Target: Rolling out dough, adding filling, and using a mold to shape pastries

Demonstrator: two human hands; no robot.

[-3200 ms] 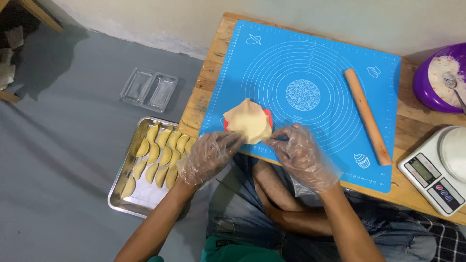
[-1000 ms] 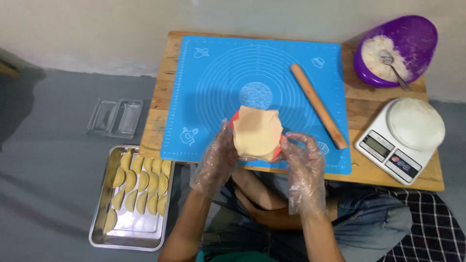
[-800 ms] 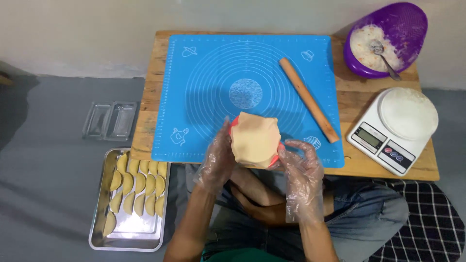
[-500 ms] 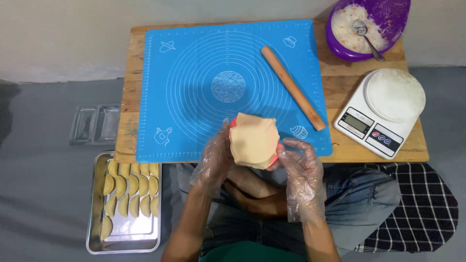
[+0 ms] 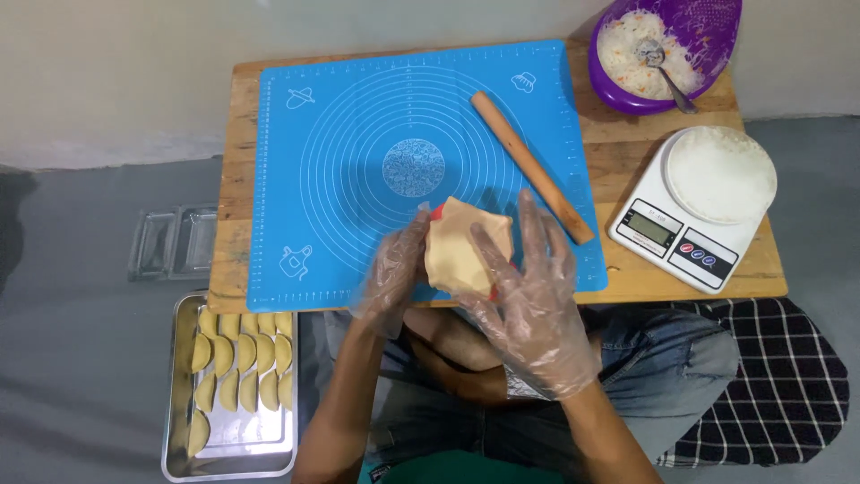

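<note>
Both my gloved hands hold one folded dough round (image 5: 466, 255) on its red press above the blue mat's (image 5: 358, 161) near edge, left hand (image 5: 394, 278) pinching its left side, right hand (image 5: 528, 296) cupped over its right, rolling pin (image 5: 531, 166) just beyond, on the table (image 5: 627, 152).

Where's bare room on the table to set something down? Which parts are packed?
Free: the blue mat left of the rolling pin, and the bare wood strip at the table's left edge. Crowded: the right end, with the purple bowl and white scale, and the front edge, where both gloved hands hold the dough.
</note>
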